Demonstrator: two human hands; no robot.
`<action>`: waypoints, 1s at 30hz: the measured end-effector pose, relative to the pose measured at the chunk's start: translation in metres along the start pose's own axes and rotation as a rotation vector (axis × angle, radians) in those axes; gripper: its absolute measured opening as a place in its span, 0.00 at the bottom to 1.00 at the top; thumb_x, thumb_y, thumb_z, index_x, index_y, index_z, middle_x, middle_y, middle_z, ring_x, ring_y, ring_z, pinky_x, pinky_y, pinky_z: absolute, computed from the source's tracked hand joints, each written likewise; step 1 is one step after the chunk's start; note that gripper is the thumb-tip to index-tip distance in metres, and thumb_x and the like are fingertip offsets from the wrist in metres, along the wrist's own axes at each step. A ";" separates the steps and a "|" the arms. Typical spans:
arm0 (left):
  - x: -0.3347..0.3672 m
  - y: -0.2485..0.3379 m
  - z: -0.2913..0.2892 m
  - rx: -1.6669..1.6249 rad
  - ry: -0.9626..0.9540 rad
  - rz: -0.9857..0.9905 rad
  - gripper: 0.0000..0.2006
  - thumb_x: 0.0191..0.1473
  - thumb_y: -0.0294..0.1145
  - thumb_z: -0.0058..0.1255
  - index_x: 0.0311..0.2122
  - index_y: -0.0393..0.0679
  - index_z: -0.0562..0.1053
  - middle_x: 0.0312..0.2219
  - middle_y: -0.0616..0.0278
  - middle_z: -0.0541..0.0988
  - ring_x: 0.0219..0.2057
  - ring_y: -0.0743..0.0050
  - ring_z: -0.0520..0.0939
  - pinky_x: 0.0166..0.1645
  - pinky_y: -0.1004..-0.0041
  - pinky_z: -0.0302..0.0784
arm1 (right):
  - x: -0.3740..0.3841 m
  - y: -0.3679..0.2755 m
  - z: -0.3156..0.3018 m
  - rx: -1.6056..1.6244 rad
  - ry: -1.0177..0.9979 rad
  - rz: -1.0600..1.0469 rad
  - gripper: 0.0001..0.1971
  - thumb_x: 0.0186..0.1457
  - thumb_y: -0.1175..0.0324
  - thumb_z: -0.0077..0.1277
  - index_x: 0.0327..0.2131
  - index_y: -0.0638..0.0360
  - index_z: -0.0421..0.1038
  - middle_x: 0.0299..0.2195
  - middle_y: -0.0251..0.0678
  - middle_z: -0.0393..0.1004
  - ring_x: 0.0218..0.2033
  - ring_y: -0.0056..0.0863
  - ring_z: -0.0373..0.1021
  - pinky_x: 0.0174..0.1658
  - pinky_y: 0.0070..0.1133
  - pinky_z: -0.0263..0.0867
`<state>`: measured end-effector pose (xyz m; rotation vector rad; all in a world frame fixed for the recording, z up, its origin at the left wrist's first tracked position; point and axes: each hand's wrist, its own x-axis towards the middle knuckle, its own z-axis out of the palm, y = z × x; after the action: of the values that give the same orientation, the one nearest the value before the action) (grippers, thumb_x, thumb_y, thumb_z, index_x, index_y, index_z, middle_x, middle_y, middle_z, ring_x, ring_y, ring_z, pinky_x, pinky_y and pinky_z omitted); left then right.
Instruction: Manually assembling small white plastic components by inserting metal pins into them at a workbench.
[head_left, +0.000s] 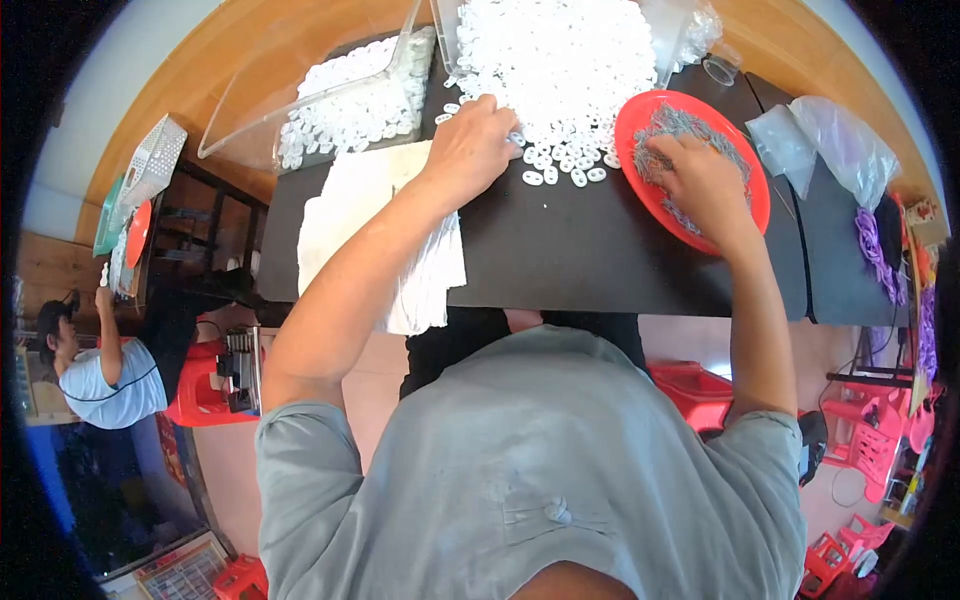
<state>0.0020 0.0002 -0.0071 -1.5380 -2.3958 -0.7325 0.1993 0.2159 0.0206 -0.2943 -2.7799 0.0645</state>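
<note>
My left hand [473,152] is closed at the front edge of a big heap of small white oval pieces with two holes [560,60]. One such white piece [516,139] shows at its fingertips. Loose white pieces [565,160] lie scattered on the dark table [600,250] beside it. On the right, a red oval plate [757,200] holds a pile of thin grey metal-looking bits [682,122]. My right hand [700,180] reaches into that pile with its fingers curled together; whatever is between the fingertips is hidden.
Under my left forearm lies a cream cloth-like stack [340,215]. A clear bin of white pieces [355,100] stands at the back left. Plastic bags [845,150] and purple cord [873,250] are at the right. Another person [115,365] sits at the far left.
</note>
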 end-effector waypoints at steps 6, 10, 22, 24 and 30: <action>0.009 -0.002 0.008 0.056 -0.013 0.064 0.05 0.46 0.21 0.46 0.29 0.37 0.73 0.29 0.50 0.73 0.34 0.51 0.76 0.38 0.60 0.72 | 0.007 0.018 0.017 -0.019 0.002 0.009 0.03 0.51 0.70 0.51 0.29 0.56 0.68 0.28 0.39 0.72 0.31 0.43 0.70 0.32 0.37 0.64; 0.005 0.000 0.006 -0.006 -0.009 0.014 0.04 0.47 0.26 0.53 0.30 0.42 0.72 0.29 0.58 0.73 0.34 0.58 0.77 0.38 0.63 0.72 | 0.004 0.022 0.011 0.026 -0.059 0.115 0.02 0.50 0.72 0.50 0.28 0.56 0.68 0.28 0.39 0.72 0.32 0.43 0.70 0.33 0.36 0.65; 0.007 0.000 0.006 -0.005 -0.089 0.057 0.05 0.50 0.30 0.52 0.31 0.41 0.72 0.29 0.57 0.74 0.34 0.55 0.77 0.38 0.63 0.71 | 0.006 0.026 0.015 0.057 -0.001 -0.037 0.02 0.47 0.74 0.51 0.25 0.59 0.68 0.26 0.39 0.73 0.30 0.42 0.70 0.31 0.34 0.64; 0.005 0.001 0.006 -0.009 -0.070 0.062 0.05 0.50 0.31 0.51 0.31 0.41 0.72 0.29 0.57 0.74 0.34 0.54 0.77 0.38 0.62 0.71 | 0.005 0.021 0.006 0.108 -0.004 0.044 0.01 0.47 0.75 0.51 0.26 0.59 0.69 0.26 0.40 0.73 0.30 0.44 0.70 0.31 0.33 0.64; 0.005 0.004 -0.003 -0.010 -0.100 0.056 0.05 0.49 0.30 0.50 0.30 0.41 0.72 0.29 0.57 0.74 0.33 0.53 0.77 0.37 0.61 0.71 | -0.003 0.038 0.002 0.316 0.105 0.120 0.08 0.48 0.78 0.50 0.34 0.60 0.75 0.26 0.36 0.75 0.25 0.27 0.70 0.31 0.24 0.65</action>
<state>0.0036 0.0039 -0.0018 -1.6753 -2.4115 -0.6724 0.2085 0.2528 0.0147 -0.3695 -2.5939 0.4973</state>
